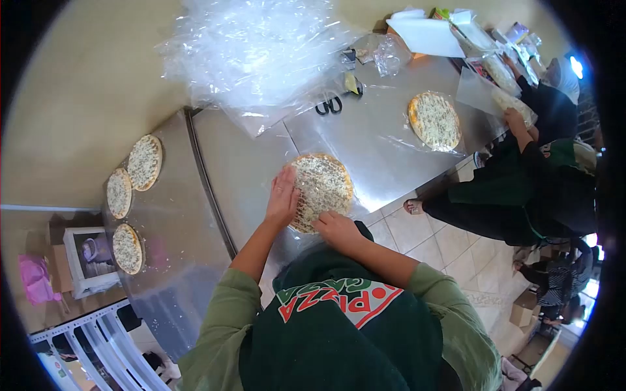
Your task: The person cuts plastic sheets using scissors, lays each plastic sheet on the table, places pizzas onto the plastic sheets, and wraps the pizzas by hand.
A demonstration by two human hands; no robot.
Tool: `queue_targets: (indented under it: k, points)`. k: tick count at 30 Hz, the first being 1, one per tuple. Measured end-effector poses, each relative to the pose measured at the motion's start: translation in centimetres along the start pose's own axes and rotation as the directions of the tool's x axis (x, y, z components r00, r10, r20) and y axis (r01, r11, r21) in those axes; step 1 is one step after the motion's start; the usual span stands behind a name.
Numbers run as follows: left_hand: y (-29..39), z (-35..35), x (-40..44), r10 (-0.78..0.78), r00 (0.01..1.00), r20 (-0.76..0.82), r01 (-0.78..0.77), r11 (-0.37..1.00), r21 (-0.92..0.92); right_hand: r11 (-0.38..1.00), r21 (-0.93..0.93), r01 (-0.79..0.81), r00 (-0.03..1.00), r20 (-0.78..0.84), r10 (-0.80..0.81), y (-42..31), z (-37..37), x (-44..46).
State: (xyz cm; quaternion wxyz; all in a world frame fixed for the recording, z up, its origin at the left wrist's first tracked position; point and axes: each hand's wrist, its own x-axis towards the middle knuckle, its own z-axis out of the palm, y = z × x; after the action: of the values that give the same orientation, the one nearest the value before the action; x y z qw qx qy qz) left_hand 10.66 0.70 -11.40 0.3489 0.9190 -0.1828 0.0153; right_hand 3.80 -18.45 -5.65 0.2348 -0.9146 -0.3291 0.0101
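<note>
A cheese-topped pizza (324,186) in a clear plastic bag lies on the steel table in front of me. My left hand (282,197) rests flat on its left side, fingers stretched out over the film. At the near edge, my right hand (337,231) has its fingers bent and closed on the plastic bag (304,240); the fingertips are partly hidden. Beyond the pizza are black-handled scissors (328,105) and a tape dispenser (353,85). A big pile of clear plastic bags (254,55) lies at the back of the table.
Another pizza (435,121) lies on plastic to the right. Several unwrapped pizzas, including one (145,161) at the back, sit on the left steel table (179,228) among crumbs. At the right, a co-worker (548,107) handles a bag by cluttered boxes; another person (521,186) stands nearer.
</note>
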Motion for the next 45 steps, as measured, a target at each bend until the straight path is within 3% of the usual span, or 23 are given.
queue_targets:
  k: [1,4,7,10,14,17,19,20,22,23,24,26,29,30,32,35,39,40,41,42,44,45]
  points:
    - [-0.1,-0.2,0.2,-0.064,0.995,-0.072,0.049,0.982,-0.184,1.000,-0.032,0.000,0.999,0.039,0.002,0.1,0.8,0.0]
    - [0.5,-0.6,1.2,0.139,0.974,-0.177,-0.140,0.990,0.008,0.996,-0.077,0.038,0.996,0.084,-0.031,0.5,2.3,-0.1]
    - [2.5,0.0,3.1,0.297,0.935,0.195,-0.344,0.896,0.282,0.994,-0.082,0.072,0.995,0.075,-0.066,0.7,3.1,-0.5]
    - [1.0,1.0,3.5,-0.051,0.981,0.190,-0.016,0.941,0.338,0.992,-0.072,0.102,0.991,0.089,-0.096,1.0,3.4,-0.7]
    - [-1.3,0.0,2.4,-0.315,0.939,0.135,0.250,0.899,0.359,0.990,-0.019,0.139,0.976,0.171,-0.133,1.3,2.8,-1.3]
    - [-2.0,-1.2,0.8,-0.434,0.897,0.083,0.382,0.855,0.351,0.973,0.213,-0.088,0.883,0.469,-0.022,1.8,2.0,-1.1]
    - [-2.8,-1.1,-1.3,-0.429,0.900,-0.072,0.433,0.862,0.263,0.901,0.351,-0.255,0.964,0.166,0.208,2.4,-0.1,-0.3]
    - [-2.9,-1.0,-2.7,-0.390,0.904,-0.178,0.419,0.891,0.176,0.845,0.437,-0.308,0.943,0.020,0.333,3.1,-1.1,0.0]
    - [-2.1,-0.2,-5.5,-0.412,0.856,-0.312,0.447,0.893,0.049,0.872,0.332,-0.361,0.862,-0.239,0.448,6.6,-1.2,0.9]
    - [-2.5,1.0,-7.4,-0.508,0.799,-0.322,0.479,0.861,-0.172,0.873,0.283,-0.396,0.796,-0.367,0.481,8.4,-0.9,1.3]
    - [-2.9,2.1,-8.6,-0.601,0.739,-0.305,0.483,0.787,-0.383,0.810,0.362,-0.461,0.803,-0.219,0.554,9.8,-0.5,1.7]
    - [1.9,0.7,-8.4,-0.845,0.535,0.024,0.462,0.269,-0.845,0.651,0.475,-0.592,0.772,0.104,0.626,12.1,0.4,2.3]
    - [1.8,0.2,-7.5,-0.838,0.481,0.258,0.490,0.014,-0.871,0.412,0.695,-0.590,0.790,0.390,0.473,13.4,0.6,3.6]
    - [2.2,-0.4,-6.8,-0.839,0.437,0.325,0.551,-0.035,-0.834,0.353,0.753,-0.555,0.815,0.408,0.411,13.1,0.1,3.9]
    - [3.2,-1.8,-4.2,-0.827,0.344,0.445,0.653,-0.130,-0.746,0.186,0.832,-0.522,0.803,0.407,0.435,13.3,2.3,3.8]
    - [4.0,-1.6,-1.6,-0.796,0.339,0.502,0.680,-0.162,-0.715,-0.037,0.877,-0.479,0.770,0.440,0.462,15.3,2.1,3.8]
    - [5.0,1.9,4.9,-0.689,0.524,0.501,0.634,-0.076,-0.769,-0.165,0.925,-0.343,0.782,0.378,0.496,21.8,-0.5,4.0]
    - [4.8,3.1,7.1,-0.612,0.589,0.528,0.631,-0.059,-0.773,-0.144,0.947,-0.288,0.797,0.320,0.511,23.8,-1.5,4.0]
    - [5.5,4.1,9.6,-0.608,0.574,0.548,0.650,-0.068,-0.756,-0.121,0.965,-0.232,0.809,0.260,0.527,25.8,-2.5,4.0]
    - [6.3,5.3,12.1,-0.602,0.560,0.570,0.669,-0.077,-0.739,-0.059,0.973,-0.225,0.786,0.217,0.579,26.8,-4.9,3.7]
    - [8.3,7.4,16.2,-0.460,0.685,0.565,0.617,-0.047,-0.786,0.083,0.970,-0.228,0.728,0.113,0.676,29.0,-9.6,2.3]
    - [10.0,8.0,18.1,-0.419,0.700,0.578,0.620,-0.044,-0.783,0.160,0.957,-0.241,0.695,0.055,0.717,30.5,-11.1,1.3]
